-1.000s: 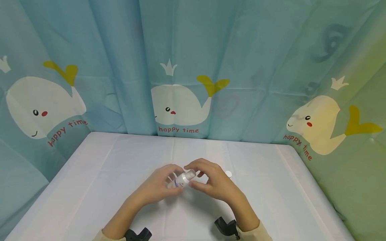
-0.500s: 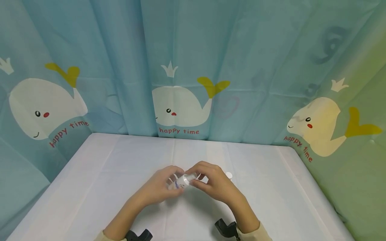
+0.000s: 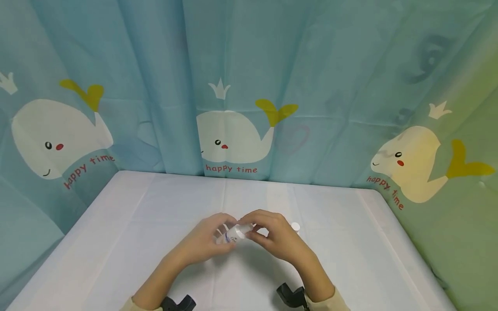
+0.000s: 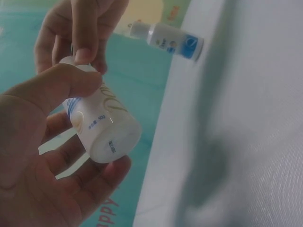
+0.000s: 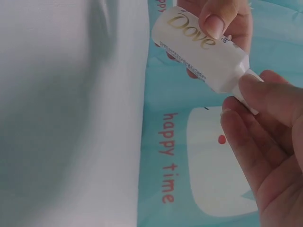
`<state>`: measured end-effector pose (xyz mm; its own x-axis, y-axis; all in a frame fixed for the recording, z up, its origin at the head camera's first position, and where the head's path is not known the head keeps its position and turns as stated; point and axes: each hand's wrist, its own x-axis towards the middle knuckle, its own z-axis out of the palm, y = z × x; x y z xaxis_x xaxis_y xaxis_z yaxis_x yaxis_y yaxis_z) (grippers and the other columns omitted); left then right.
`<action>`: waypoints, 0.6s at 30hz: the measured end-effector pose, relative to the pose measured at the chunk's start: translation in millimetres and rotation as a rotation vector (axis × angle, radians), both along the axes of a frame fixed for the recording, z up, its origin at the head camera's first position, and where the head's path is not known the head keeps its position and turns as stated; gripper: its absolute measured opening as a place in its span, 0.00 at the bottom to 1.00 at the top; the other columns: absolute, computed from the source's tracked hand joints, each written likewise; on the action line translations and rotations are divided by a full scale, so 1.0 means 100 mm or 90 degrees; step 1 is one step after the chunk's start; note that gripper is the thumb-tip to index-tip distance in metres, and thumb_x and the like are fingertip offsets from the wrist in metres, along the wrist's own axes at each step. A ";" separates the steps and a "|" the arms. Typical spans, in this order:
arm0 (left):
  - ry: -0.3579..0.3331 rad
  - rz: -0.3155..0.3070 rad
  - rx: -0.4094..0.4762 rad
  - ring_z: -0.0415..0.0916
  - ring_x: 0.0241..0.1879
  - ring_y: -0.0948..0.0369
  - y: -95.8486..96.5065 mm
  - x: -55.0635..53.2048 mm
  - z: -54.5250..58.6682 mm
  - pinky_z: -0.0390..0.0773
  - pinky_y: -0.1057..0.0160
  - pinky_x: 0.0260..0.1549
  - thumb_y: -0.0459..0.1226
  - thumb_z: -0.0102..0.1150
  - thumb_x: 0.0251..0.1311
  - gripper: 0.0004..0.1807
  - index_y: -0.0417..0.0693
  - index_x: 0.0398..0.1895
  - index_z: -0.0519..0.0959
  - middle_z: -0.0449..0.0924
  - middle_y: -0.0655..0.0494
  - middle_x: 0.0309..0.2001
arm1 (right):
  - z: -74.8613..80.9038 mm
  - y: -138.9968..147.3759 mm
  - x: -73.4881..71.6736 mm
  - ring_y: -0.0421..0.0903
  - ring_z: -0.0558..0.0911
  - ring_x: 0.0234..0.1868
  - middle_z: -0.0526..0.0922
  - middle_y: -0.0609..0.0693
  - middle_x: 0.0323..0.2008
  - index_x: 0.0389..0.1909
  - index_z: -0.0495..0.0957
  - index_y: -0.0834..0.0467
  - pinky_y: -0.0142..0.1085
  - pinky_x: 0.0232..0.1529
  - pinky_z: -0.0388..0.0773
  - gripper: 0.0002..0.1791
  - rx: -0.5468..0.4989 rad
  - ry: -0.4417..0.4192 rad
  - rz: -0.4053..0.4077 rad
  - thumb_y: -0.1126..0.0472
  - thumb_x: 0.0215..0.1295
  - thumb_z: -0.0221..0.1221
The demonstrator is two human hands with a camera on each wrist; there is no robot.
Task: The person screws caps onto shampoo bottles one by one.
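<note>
A small white Dove bottle [image 3: 232, 234] is tilted above the table, its top end towards the right. My left hand [image 3: 206, 239] holds it by the body, thumb on one side and fingers on the other, as the left wrist view also shows. At the bottle's top end my right hand [image 3: 275, 235] pinches the narrow cap [image 3: 247, 227] between thumb and fingers. In the right wrist view the fingers hide much of that cap. The bottle's flat base faces the left wrist camera.
A second small bottle [image 4: 173, 41], white with a blue lower band, stands on the white-covered table [image 3: 155, 207]. In the head view only its white top shows, beyond my right wrist. A blue curtain [image 3: 323, 86] with printed whales borders the table.
My right hand's fingers have come in from around the cap and now pinch it. The left hand keeps its hold on the bottle, nearly unmoved.
</note>
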<state>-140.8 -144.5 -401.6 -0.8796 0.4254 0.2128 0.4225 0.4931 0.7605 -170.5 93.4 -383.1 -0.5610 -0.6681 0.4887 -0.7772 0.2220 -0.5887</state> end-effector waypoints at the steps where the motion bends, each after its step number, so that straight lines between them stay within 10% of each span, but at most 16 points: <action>1: -0.001 0.000 0.000 0.76 0.42 0.65 0.00 0.00 0.00 0.81 0.59 0.43 0.39 0.70 0.55 0.20 0.54 0.52 0.77 0.78 0.67 0.46 | 0.00 0.00 0.00 0.42 0.83 0.50 0.85 0.45 0.49 0.51 0.82 0.54 0.31 0.45 0.82 0.18 -0.002 0.003 0.005 0.70 0.61 0.66; 18: 0.009 0.013 0.007 0.76 0.41 0.65 0.04 0.00 -0.04 0.80 0.61 0.42 0.42 0.72 0.54 0.21 0.57 0.51 0.78 0.78 0.68 0.46 | 0.00 0.03 0.01 0.34 0.80 0.35 0.85 0.42 0.39 0.47 0.83 0.54 0.29 0.39 0.81 0.14 0.007 -0.003 -0.045 0.58 0.60 0.68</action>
